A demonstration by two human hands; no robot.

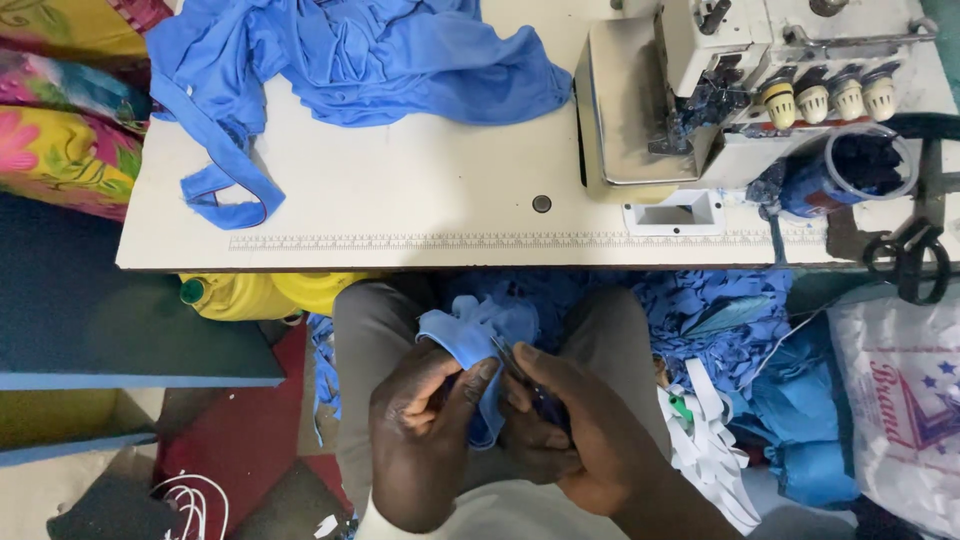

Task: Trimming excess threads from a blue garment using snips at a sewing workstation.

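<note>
Over my lap, my left hand [425, 430] pinches a small piece of blue fabric [470, 335] between thumb and fingers. My right hand [575, 425] grips a small pair of thread snips [520, 372], blades pointing up-left into the fabric's edge. The two hands touch each other just below the front edge of the white sewing table [400, 190]. Most of the snips are hidden inside my right fist.
A heap of blue cloth [350, 60] lies on the table's far left. An overlock sewing machine [740, 90] stands at the right, black scissors [910, 255] beside it. Blue scraps [720, 310] and white elastic strips [705, 420] lie below. A yellow container [255, 295] sits under the table.
</note>
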